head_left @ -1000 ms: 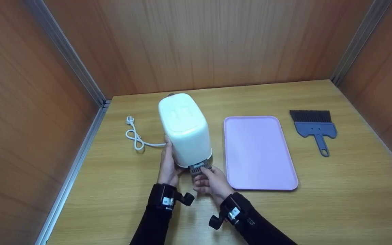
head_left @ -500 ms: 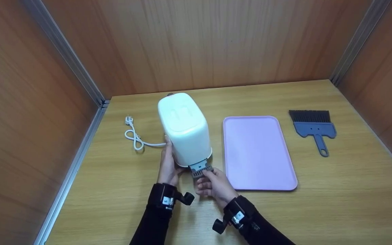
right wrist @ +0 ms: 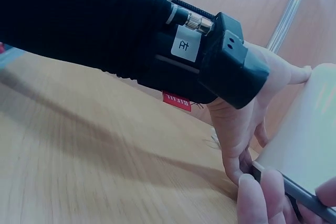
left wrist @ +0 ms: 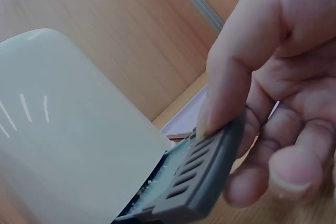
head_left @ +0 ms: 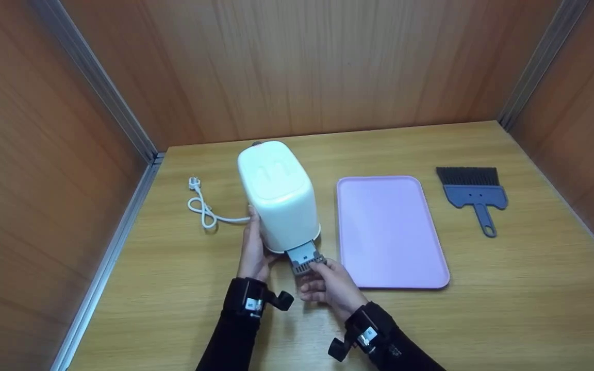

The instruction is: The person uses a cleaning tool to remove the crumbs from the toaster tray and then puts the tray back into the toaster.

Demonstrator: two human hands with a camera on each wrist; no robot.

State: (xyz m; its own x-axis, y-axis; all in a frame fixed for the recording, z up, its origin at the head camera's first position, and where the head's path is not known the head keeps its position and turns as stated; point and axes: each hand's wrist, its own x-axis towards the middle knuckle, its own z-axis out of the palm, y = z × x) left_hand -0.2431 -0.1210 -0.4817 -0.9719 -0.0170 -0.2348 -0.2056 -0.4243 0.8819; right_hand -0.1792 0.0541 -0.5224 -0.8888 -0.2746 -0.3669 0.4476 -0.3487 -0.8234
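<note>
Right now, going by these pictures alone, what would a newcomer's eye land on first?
Probably the glossy white appliance near the middle of the head view, with the left hand against its left side. At its near end, the right hand pinches a gray slotted drawer that sticks partway out. To the right, the lilac tray stands out by its color.

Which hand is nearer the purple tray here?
Right. The right hand, its grip on the gray slotted piece, is beside the near left corner of the purple tray; the left hand is farther left, against the white appliance.
</note>
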